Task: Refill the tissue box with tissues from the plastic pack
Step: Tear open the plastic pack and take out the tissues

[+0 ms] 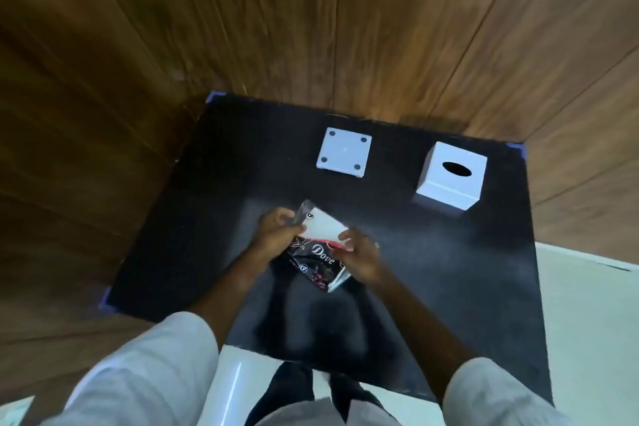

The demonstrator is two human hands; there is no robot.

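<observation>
A black and red plastic tissue pack (316, 263) is held above the black table (449, 270), its far end open with a white stack of tissues (323, 225) showing. My left hand (276, 233) grips the clear plastic flap at the pack's open end. My right hand (359, 258) holds the pack's right side, fingers near the tissue stack. The white cube tissue box (449, 180) with a dark oval slot on top stands at the table's far right. Its white square base plate (344, 152), with a dark dot near each corner, lies flat at the far middle.
Wood-panelled walls (242, 28) close in behind and to the left of the table. A pale floor (587, 304) shows on the right and below the near edge, where my legs stand. Blue tape marks the table's corners.
</observation>
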